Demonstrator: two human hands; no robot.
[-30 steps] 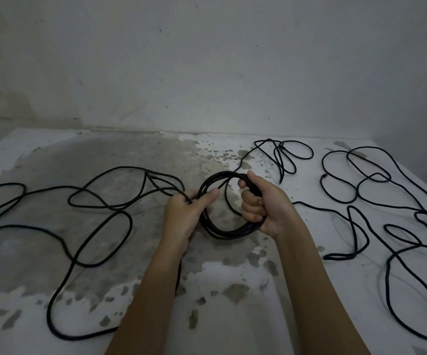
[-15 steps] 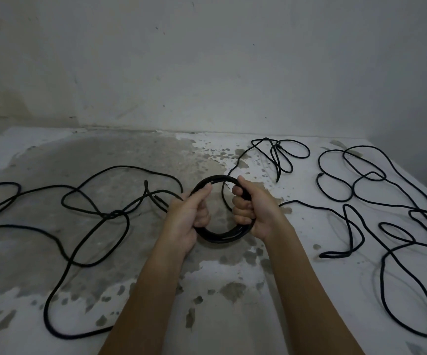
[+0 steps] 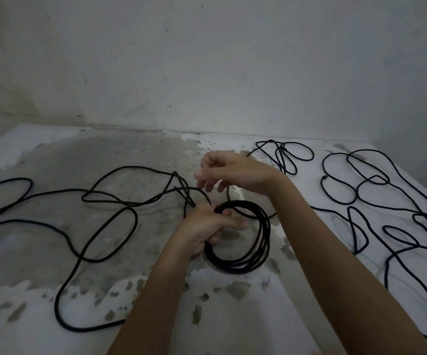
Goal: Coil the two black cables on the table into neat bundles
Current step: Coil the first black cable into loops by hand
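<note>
A black coil (image 3: 261, 242) of several loops hangs at the table's middle. My left hand (image 3: 204, 226) grips its left side with curled fingers. The same cable's loose length (image 3: 110, 201) trails left across the table in wide loops. My right hand (image 3: 230, 172) hovers above and behind the coil, crossed over to the left, fingers loosely spread and holding nothing. A second black cable (image 3: 386, 201) lies tangled in loops on the right of the table.
The table (image 3: 233, 316) is white with a large worn grey patch on the left. A bare wall (image 3: 207, 60) rises right behind it. A small bunch of cable loops (image 3: 286, 155) lies at the back, right of centre.
My right hand has let go of the coil and moved up and to the left above it. The left hand now holds the coil alone, lower and nearer the table.
</note>
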